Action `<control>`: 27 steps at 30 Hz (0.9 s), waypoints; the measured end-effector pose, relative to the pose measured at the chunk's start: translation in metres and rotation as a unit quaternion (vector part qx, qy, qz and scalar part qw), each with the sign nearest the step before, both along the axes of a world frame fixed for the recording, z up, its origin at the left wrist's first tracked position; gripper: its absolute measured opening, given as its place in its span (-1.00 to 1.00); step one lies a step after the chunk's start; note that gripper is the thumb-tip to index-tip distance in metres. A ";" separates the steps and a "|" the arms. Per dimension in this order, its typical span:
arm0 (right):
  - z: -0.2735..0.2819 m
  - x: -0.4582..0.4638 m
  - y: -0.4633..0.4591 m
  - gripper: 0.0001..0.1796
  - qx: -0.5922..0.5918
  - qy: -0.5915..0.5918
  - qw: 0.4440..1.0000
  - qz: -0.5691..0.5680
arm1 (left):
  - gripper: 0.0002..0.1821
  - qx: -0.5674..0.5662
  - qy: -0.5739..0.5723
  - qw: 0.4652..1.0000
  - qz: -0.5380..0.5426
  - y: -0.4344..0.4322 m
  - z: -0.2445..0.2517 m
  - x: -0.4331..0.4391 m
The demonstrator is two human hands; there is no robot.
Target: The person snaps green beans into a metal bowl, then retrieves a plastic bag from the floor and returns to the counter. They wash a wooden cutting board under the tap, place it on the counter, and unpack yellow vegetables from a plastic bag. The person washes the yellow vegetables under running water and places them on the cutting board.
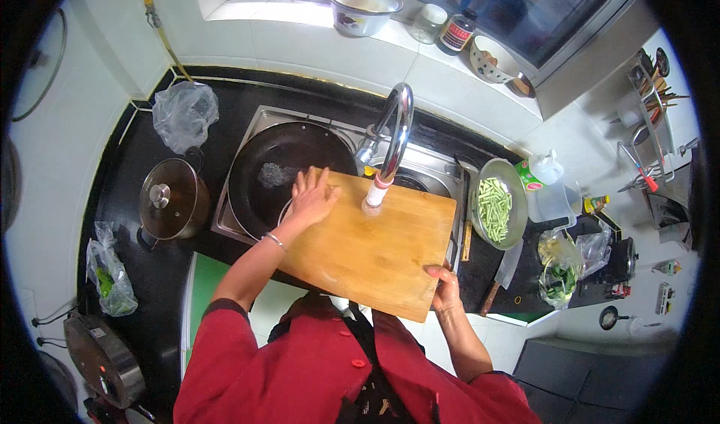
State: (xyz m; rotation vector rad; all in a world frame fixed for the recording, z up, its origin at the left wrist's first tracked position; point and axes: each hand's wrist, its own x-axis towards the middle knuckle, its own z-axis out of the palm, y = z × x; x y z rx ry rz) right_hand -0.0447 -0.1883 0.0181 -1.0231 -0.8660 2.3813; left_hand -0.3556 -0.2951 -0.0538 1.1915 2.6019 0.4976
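Observation:
A wooden cutting board (371, 249) is held tilted over the sink, under a curved chrome faucet (404, 120). My right hand (444, 286) grips the board's right edge near its lower corner, with the thumb on top. My left hand (311, 196) lies flat on the board's upper left part, fingers spread and not wrapped around it. The faucet's nozzle (376, 196) points down at the board's surface. A large dark pan (281, 148) sits in the left part of the sink, with a frothy patch inside; the board and my left arm hide part of it.
At right, a metal bowl (520, 199) contains cut green beans (495, 210), beside a cleaver (509, 266) and plastic bags of vegetables (559, 269). Left of the sink stand a lidded pot (174, 199) and a clear plastic bag (185, 117). An enamel pot (363, 16) occupies the windowsill.

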 end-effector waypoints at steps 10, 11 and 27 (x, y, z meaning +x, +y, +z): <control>0.008 0.017 -0.001 -0.40 0.027 0.023 0.998 -0.058 | -0.35 -0.025 -0.031 0.971 -0.236 -0.104 0.012 0.028; 0.008 0.019 0.000 -0.38 0.026 0.025 0.998 -0.056 | -0.36 -0.025 -0.062 0.979 -0.195 -0.102 0.007 0.018; -0.078 0.005 0.020 -0.47 -0.214 0.042 0.975 0.027 | -0.27 0.256 -0.807 0.524 0.094 -0.147 0.056 0.002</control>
